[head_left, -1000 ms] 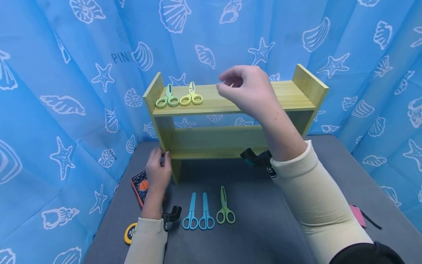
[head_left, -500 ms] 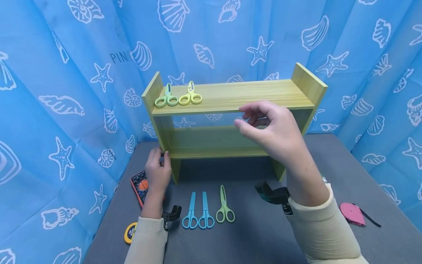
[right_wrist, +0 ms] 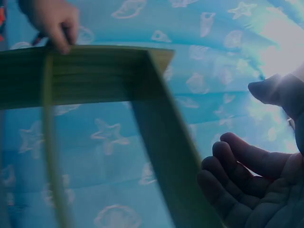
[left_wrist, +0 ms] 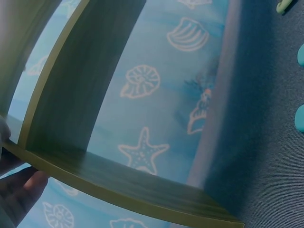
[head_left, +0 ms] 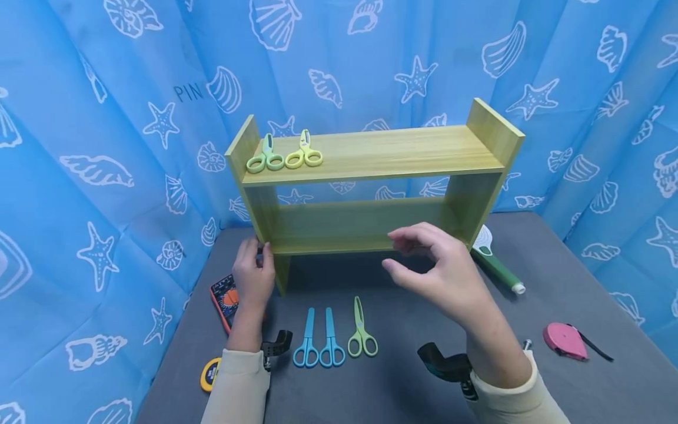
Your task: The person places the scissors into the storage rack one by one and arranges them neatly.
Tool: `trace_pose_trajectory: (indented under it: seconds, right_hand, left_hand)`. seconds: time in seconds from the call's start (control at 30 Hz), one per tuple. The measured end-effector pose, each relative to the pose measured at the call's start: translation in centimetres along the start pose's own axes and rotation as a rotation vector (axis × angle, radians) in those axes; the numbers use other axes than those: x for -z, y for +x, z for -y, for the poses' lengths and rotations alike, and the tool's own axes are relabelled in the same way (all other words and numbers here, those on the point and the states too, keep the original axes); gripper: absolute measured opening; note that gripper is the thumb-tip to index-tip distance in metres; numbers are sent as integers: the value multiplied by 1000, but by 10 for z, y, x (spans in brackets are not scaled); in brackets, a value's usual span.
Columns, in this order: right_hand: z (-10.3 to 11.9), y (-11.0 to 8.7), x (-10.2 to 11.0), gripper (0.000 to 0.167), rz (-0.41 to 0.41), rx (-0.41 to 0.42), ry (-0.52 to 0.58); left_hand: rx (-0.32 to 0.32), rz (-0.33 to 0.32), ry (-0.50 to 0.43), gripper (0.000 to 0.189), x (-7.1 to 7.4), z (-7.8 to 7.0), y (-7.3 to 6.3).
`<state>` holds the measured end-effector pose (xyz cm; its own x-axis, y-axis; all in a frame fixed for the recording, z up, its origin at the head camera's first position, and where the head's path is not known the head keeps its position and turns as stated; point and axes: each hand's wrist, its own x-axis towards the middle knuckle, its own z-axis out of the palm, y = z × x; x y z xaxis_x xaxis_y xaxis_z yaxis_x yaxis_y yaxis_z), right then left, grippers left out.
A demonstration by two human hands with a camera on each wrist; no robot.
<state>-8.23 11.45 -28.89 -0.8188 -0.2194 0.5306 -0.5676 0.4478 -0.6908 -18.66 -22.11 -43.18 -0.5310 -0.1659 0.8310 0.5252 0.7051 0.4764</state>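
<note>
Wooden shelf [head_left: 371, 156] | left hand [head_left: 253, 277] grips its leg | right hand [head_left: 442, 277] loose, empty | three scissors [head_left: 333, 338] on table in front

Right hand [head_left: 442, 277]: lowered from above the shelf's top board to its lower front edge, empty.
Green marker [head_left: 498, 268]: uncovered beside the shelf's right leg.
</note>
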Motion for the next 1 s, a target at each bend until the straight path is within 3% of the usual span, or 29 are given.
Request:
trace_pose_trajectory:
  seconds: [0.3, 0.57, 1.0]
  right_hand:
    - [-40, -36, -28, 32, -2, -79, 12]
    - [-64, -59, -53, 36, 46, -149, 27]
    - [-104, -85, -102, 26, 88, -390, 82]
  left_hand:
    - [-29, -7, 22, 13, 1, -2, 1]
    - [-38, -19, 33, 11, 2, -2, 2]
    - [-28, 3, 32, 14, 3, -1, 2]
